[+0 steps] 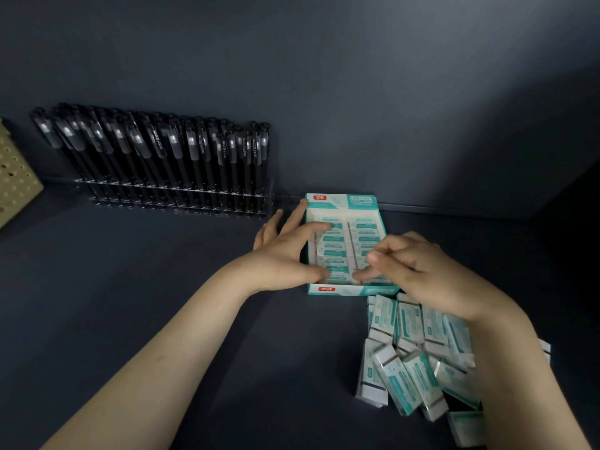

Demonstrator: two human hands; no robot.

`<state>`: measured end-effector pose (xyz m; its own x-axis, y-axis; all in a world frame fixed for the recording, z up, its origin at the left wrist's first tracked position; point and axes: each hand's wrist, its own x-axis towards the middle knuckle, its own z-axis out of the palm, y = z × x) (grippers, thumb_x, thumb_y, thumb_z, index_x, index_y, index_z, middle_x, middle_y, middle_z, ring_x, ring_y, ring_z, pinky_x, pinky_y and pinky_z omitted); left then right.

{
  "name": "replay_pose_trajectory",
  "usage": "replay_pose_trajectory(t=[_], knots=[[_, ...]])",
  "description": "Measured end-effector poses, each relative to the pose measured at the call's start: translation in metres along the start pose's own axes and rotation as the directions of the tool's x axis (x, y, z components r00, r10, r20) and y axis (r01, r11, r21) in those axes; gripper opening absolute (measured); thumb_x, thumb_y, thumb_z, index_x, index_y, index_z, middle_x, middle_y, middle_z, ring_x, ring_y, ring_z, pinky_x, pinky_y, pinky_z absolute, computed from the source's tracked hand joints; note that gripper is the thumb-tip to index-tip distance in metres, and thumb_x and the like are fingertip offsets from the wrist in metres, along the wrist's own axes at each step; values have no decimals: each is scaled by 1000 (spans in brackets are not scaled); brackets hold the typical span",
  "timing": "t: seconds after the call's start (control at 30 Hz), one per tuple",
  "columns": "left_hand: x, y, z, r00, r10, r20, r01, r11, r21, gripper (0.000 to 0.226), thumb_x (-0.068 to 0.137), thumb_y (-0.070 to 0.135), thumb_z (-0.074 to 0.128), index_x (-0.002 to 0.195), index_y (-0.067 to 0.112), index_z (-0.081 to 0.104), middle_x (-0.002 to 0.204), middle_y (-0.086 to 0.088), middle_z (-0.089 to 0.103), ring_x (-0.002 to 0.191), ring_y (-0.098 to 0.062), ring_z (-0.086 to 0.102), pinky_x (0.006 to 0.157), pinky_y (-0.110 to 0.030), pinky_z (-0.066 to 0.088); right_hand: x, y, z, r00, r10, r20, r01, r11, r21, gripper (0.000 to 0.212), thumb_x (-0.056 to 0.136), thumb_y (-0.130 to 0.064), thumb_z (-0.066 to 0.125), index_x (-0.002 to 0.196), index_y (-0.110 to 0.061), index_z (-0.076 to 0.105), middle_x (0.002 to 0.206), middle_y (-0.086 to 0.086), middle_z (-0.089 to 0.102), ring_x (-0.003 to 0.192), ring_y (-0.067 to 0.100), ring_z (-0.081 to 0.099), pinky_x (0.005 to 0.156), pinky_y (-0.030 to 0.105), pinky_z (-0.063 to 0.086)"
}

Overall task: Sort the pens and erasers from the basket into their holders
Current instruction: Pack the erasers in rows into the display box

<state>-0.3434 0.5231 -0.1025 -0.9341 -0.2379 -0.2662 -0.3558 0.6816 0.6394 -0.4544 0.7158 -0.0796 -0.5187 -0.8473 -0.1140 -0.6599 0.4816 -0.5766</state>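
The left hand (285, 254) spreads its fingers (311, 227) wide, thumb and forefinger resting on packed erasers (337, 245) inside the eraser box (341, 291) on the worktop (130, 254). The right hand (418, 271), its fingers loosely bent, touches the box's near row with its fingertips. Loose erasers (406, 381) lie just in front of the box.

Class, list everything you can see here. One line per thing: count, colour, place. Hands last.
Pen rack: one, clear, against the wall, back left.
Pens: many, black, standing in the rack.
Eraser box: one, teal and white, centre.
Boxed erasers: two columns, white and teal, count unclear.
Loose erasers: a pile, white and teal, near right.
Pegboard: one, tan, left edge.
Shelf: one, dark blue-grey, under everything.
Left hand: one, fingers spread over the box's left column.
Right hand: one, fingertips on the right column.
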Motion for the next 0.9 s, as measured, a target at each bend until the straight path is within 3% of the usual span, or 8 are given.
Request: replay_pose_trajectory(t=[0.17, 0.3, 0.4, 0.6, 0.67, 0.73, 0.8, 0.9], knots=[[0, -1, 0, 1000, 0, 4, 0, 1000, -1, 74, 84, 34, 67, 142, 51, 25, 153, 27, -24, 143, -17, -26, 116, -44, -9, 1, -1, 1, 999, 21, -42, -23, 997, -67, 61, 73, -71, 21, 92, -46, 73, 98, -26, 58, 110, -4, 37, 108, 29, 16], [0, -2, 0, 1000, 1, -5, -1, 1000, 1, 72, 83, 36, 67, 140, 52, 26, 152, 29, -23, 144, -17, -25, 116, -44, -7, 0, -2, 1, 999, 8, -38, -13, 993, -115, 67, 71, -75, 21, 93, -42, 75, 96, -22, 54, 107, -4, 34, 106, 31, 16], [0, -1, 0, 1000, 0, 3, 0, 1000, 3, 73, 83, 36, 67, 141, 50, 26, 152, 29, -24, 143, -18, -25, 116, -44, -7, -7, 1, -4, 1000, -11, -10, 10, 998, -67, 64, 73, -74, 24, 94, -41, 75, 102, -27, 52, 112, -7, 32, 107, 32, 17], [-3, 1, -1, 1000, 9, -12, -9, 1000, 2, 70, 84, 35, 67, 141, 48, 29, 154, 26, -20, 144, -17, -23, 116, -44, -8, -12, 1, -9, 1000, 13, 11, -11, 988, -152, 65, 71, -74, 25, 96, -40, 75, 109, -33, 46, 116, -2, 25, 104, 30, 12], [-9, 5, 0, 995, 44, -90, -45, 999, -2, 62, 85, 35, 67, 138, 46, 36, 157, 24, -9, 146, -17, -17, 116, -44, -5, -19, 1, -12, 1000, -23, -9, 22, 989, -147, 57, 71, -75, 30, 100, -47, 72, 112, -34, 44, 118, -2, 25, 105, 31, 14], [-19, 12, 3, 962, 135, -238, -143, 989, -20, 50, 84, 36, 67, 128, 47, 46, 154, 25, 14, 145, -9, -4, 117, -42, 1, -31, 2, -17, 995, -39, -92, 32, 996, -78, 36, 76, -67, 48, 98, -49, 70, 112, -35, 48, 119, -5, 29, 105, 26, 18], [-32, 22, 7, 892, 255, -374, -293, 955, -46, 38, 82, 40, 67, 116, 50, 53, 136, 34, 38, 133, -1, 17, 114, -35, 14, -44, 6, -21, 987, -19, -162, 22, 1000, 14, 18, 77, -50, 67, 94, -47, 71, 108, -33, 53, 117, -9, 34, 99, 15, 23], [-50, 32, 21, 836, 379, -396, -431, 901, -48, 30, 80, 48, 63, 109, 43, 64, 107, 28, 58, 113, 2, 38, 100, -21, 32, -65, 19, -25, 980, 10, -199, -6, 1000, 21, 18, 75, -36, 77, 90, -45, 71, 101, -31, 56, 111, -9, 40, 87, 0, 24]])
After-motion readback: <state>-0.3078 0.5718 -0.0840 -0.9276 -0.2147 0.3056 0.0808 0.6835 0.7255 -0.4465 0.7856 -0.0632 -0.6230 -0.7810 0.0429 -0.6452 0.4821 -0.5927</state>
